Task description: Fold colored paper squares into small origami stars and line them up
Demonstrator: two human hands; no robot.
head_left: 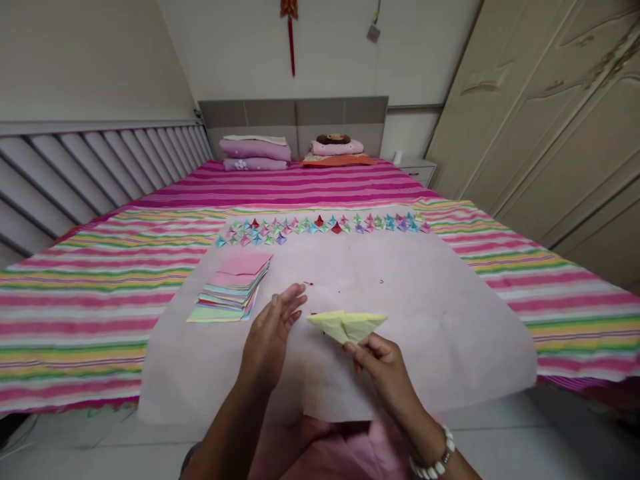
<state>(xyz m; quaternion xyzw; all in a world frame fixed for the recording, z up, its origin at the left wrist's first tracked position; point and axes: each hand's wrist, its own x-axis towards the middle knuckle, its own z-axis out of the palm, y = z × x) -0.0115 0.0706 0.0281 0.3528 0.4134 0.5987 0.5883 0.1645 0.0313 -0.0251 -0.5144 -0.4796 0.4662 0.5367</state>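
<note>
Folded yellow paper (347, 325) in right hand (383, 365); left hand (270, 333) open, seemingly just beside.

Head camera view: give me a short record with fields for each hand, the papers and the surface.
Left hand: open, empty, beside the yellow folded paper
Right hand: pinching that paper from below
Paper stack: left of the hands, pink sheet on top
Small folded pieces: row along the pale sheet's far edge
Surface: pale sheet over striped bedspread

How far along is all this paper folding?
Done: dozens of small folded pieces lined up along the pale sheet's far edge. In hand: a part-folded yellow paper pinched by the right hand, left hand open beside it. Seemingly unfolded yet: a stack of flat coloured sheets.
</note>
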